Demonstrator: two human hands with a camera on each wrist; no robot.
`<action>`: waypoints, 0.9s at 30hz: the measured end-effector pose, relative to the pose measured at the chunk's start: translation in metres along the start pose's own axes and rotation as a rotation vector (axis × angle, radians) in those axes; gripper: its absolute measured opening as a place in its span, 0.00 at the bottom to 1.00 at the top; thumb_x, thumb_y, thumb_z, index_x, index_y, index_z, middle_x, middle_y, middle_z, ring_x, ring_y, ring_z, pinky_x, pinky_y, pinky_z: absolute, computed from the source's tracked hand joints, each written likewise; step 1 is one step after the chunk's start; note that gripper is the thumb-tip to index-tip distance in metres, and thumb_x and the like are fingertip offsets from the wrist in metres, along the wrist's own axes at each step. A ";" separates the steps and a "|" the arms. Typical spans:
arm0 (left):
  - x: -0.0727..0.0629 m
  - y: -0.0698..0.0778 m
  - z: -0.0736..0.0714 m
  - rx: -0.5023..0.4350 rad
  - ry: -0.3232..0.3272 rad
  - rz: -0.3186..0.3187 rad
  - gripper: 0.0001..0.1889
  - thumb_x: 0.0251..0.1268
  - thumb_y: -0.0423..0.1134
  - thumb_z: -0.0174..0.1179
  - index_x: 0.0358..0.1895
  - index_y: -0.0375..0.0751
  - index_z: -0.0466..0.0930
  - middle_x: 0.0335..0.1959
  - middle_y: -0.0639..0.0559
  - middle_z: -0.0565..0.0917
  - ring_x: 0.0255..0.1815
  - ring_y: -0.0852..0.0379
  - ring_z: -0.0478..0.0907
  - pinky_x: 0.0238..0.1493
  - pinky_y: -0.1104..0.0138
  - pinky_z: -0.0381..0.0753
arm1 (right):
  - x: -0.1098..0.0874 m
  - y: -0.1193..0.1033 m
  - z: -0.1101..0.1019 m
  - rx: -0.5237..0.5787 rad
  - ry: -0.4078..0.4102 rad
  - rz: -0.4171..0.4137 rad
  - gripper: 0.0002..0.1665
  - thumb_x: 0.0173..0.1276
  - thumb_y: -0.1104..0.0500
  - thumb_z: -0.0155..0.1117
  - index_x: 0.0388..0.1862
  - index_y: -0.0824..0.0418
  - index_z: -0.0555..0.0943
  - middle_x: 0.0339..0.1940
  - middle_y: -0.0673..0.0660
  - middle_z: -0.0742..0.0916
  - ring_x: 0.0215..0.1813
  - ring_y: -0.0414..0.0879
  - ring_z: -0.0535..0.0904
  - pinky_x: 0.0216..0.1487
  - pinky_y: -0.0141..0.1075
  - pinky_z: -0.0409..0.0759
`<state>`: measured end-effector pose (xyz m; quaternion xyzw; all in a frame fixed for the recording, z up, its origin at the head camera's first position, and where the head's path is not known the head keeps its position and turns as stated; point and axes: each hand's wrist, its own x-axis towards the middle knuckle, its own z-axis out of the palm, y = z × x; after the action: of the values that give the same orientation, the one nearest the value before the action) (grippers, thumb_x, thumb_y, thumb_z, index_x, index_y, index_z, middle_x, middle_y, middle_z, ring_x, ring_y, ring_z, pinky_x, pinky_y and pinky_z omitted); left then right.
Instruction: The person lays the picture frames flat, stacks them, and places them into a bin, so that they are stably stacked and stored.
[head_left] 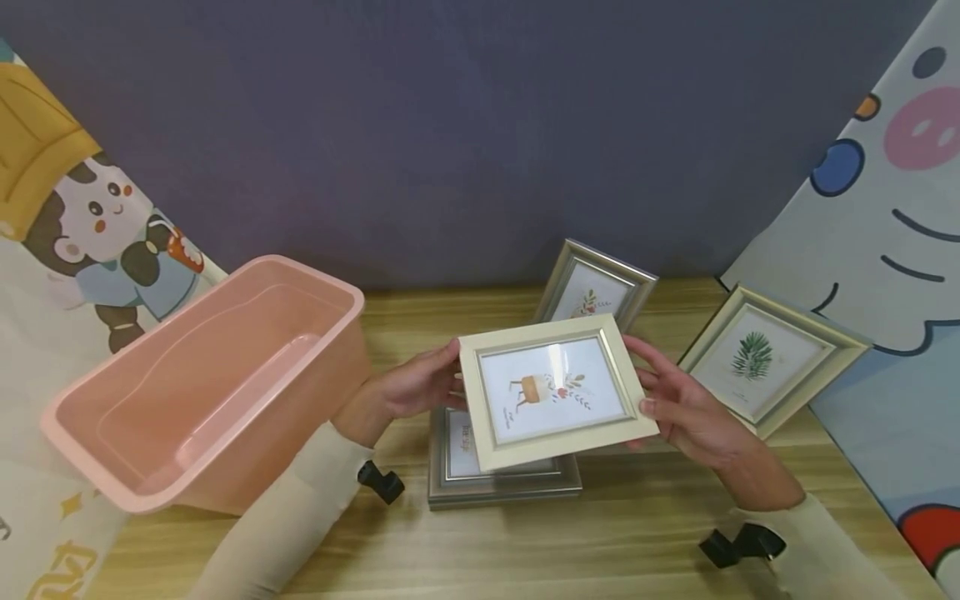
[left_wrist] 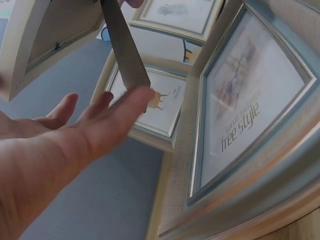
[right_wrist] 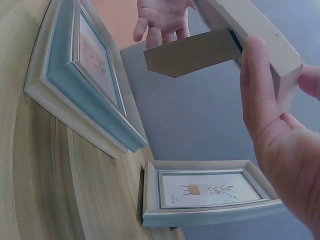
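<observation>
My right hand [head_left: 693, 421] grips a cream picture frame [head_left: 471, 392] by its right edge, thumb in front and fingers behind. The frame is tilted in the air, its deer print facing up. My left hand [head_left: 420, 383] is at the opposite edge, thumb against the border. In the left wrist view, its fingers [left_wrist: 122, 112] are extended behind the frame, by the tip of the swung-out stand leg [left_wrist: 122, 50]. Below lies a stack of silver-grey frames [head_left: 506, 493], partly hidden; the top one reads "free style" in the left wrist view.
A silver frame [head_left: 641, 287] with a plant-like print stands at the back, partly covered by the held frame. To the right stands a cream frame [head_left: 843, 337] with a green leaf print. A pink plastic bin [head_left: 281, 425] is on the left of the wooden table [head_left: 600, 550].
</observation>
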<state>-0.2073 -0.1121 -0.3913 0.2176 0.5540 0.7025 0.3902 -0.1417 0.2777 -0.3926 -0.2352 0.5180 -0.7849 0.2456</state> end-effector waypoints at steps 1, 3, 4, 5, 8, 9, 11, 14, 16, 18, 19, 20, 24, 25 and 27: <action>0.000 0.000 0.000 0.002 0.010 -0.004 0.38 0.61 0.76 0.53 0.63 0.52 0.70 0.50 0.58 0.83 0.51 0.56 0.81 0.58 0.53 0.79 | 0.000 0.000 0.000 0.000 0.001 -0.001 0.50 0.74 0.80 0.40 0.85 0.45 0.44 0.66 0.55 0.78 0.53 0.52 0.88 0.39 0.46 0.89; 0.001 0.000 0.000 0.015 0.030 -0.014 0.44 0.60 0.77 0.53 0.67 0.46 0.68 0.51 0.59 0.82 0.53 0.56 0.80 0.59 0.54 0.79 | 0.000 0.000 -0.001 -0.002 0.005 -0.001 0.50 0.74 0.80 0.40 0.85 0.46 0.43 0.66 0.55 0.78 0.53 0.52 0.88 0.39 0.46 0.89; 0.001 0.000 0.000 0.021 0.038 -0.019 0.47 0.60 0.77 0.53 0.70 0.43 0.66 0.52 0.59 0.81 0.54 0.56 0.80 0.60 0.54 0.78 | 0.000 0.000 -0.001 -0.002 0.007 0.001 0.50 0.74 0.80 0.40 0.85 0.46 0.43 0.66 0.55 0.78 0.53 0.52 0.88 0.39 0.45 0.89; 0.001 0.001 0.000 0.027 0.046 -0.024 0.50 0.59 0.77 0.53 0.72 0.40 0.63 0.53 0.59 0.81 0.54 0.56 0.80 0.61 0.53 0.78 | 0.000 0.000 -0.001 -0.002 0.007 0.000 0.50 0.74 0.81 0.40 0.85 0.46 0.43 0.66 0.55 0.78 0.53 0.52 0.88 0.39 0.45 0.89; 0.002 0.001 0.000 0.038 0.052 -0.031 0.55 0.60 0.77 0.52 0.76 0.35 0.58 0.55 0.60 0.80 0.56 0.55 0.79 0.64 0.52 0.77 | -0.001 -0.001 -0.001 -0.002 0.003 -0.001 0.51 0.74 0.81 0.40 0.85 0.46 0.42 0.66 0.55 0.78 0.53 0.52 0.88 0.39 0.45 0.89; 0.003 0.001 0.000 0.037 0.049 -0.030 0.55 0.60 0.77 0.52 0.76 0.34 0.57 0.55 0.60 0.80 0.57 0.55 0.79 0.64 0.51 0.77 | -0.001 -0.001 -0.001 0.000 0.001 -0.002 0.51 0.74 0.81 0.40 0.85 0.46 0.42 0.66 0.55 0.78 0.53 0.52 0.88 0.40 0.46 0.89; 0.003 0.001 0.000 0.036 0.045 -0.026 0.54 0.61 0.76 0.53 0.76 0.34 0.58 0.56 0.60 0.80 0.56 0.54 0.80 0.64 0.50 0.77 | -0.001 -0.001 -0.002 0.006 -0.002 -0.005 0.51 0.74 0.81 0.39 0.85 0.46 0.42 0.66 0.55 0.78 0.54 0.52 0.88 0.40 0.46 0.89; 0.003 0.001 -0.001 0.039 0.043 -0.016 0.52 0.63 0.75 0.52 0.75 0.35 0.60 0.56 0.60 0.80 0.56 0.54 0.80 0.63 0.49 0.78 | -0.001 -0.001 -0.002 0.015 -0.012 -0.006 0.50 0.74 0.81 0.39 0.85 0.46 0.43 0.67 0.55 0.78 0.54 0.53 0.88 0.40 0.46 0.89; 0.003 0.001 -0.001 0.041 0.049 -0.013 0.51 0.63 0.75 0.52 0.75 0.35 0.60 0.57 0.59 0.79 0.57 0.53 0.80 0.62 0.49 0.79 | -0.001 -0.001 -0.002 0.016 -0.028 -0.014 0.50 0.74 0.81 0.39 0.85 0.46 0.42 0.67 0.56 0.78 0.54 0.53 0.87 0.41 0.47 0.89; 0.003 0.002 -0.001 0.042 0.062 -0.013 0.52 0.61 0.75 0.53 0.75 0.34 0.60 0.57 0.58 0.79 0.58 0.53 0.80 0.62 0.48 0.79 | -0.001 -0.001 -0.002 0.015 -0.047 -0.024 0.50 0.74 0.81 0.39 0.85 0.47 0.42 0.68 0.56 0.77 0.55 0.53 0.87 0.41 0.47 0.89; 0.002 0.002 0.000 0.042 0.071 -0.015 0.53 0.60 0.75 0.54 0.75 0.34 0.60 0.58 0.58 0.79 0.58 0.53 0.80 0.63 0.47 0.79 | 0.000 -0.001 -0.003 0.016 -0.056 -0.028 0.50 0.74 0.81 0.39 0.85 0.47 0.41 0.68 0.56 0.77 0.55 0.53 0.87 0.41 0.47 0.89; 0.002 0.002 0.000 0.040 0.083 -0.017 0.54 0.59 0.75 0.56 0.76 0.33 0.59 0.58 0.57 0.79 0.58 0.53 0.80 0.63 0.47 0.79 | 0.000 -0.001 -0.003 0.016 -0.063 -0.032 0.50 0.74 0.80 0.39 0.85 0.47 0.41 0.68 0.56 0.77 0.55 0.53 0.87 0.42 0.47 0.89; 0.001 0.003 0.001 0.043 0.139 -0.015 0.53 0.62 0.72 0.57 0.76 0.31 0.59 0.56 0.55 0.79 0.56 0.54 0.81 0.65 0.45 0.78 | 0.001 0.000 -0.004 0.017 -0.060 -0.034 0.50 0.74 0.80 0.39 0.86 0.48 0.41 0.68 0.56 0.77 0.56 0.54 0.87 0.42 0.47 0.89; 0.001 0.003 0.001 0.048 0.153 -0.009 0.50 0.66 0.69 0.57 0.75 0.30 0.59 0.55 0.55 0.80 0.55 0.55 0.81 0.66 0.44 0.77 | 0.001 0.000 -0.004 0.015 -0.054 -0.033 0.50 0.74 0.81 0.39 0.86 0.48 0.40 0.68 0.56 0.77 0.55 0.54 0.87 0.42 0.47 0.89; 0.001 0.005 0.001 0.059 0.181 0.004 0.43 0.74 0.63 0.53 0.75 0.29 0.59 0.53 0.55 0.81 0.53 0.56 0.82 0.66 0.44 0.77 | 0.000 0.000 -0.004 0.007 -0.032 -0.025 0.50 0.74 0.81 0.39 0.86 0.48 0.40 0.67 0.56 0.77 0.55 0.54 0.87 0.41 0.47 0.89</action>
<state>-0.2080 -0.1111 -0.3866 0.1658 0.6072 0.7032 0.3307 -0.1441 0.2800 -0.3944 -0.2534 0.5082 -0.7858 0.2452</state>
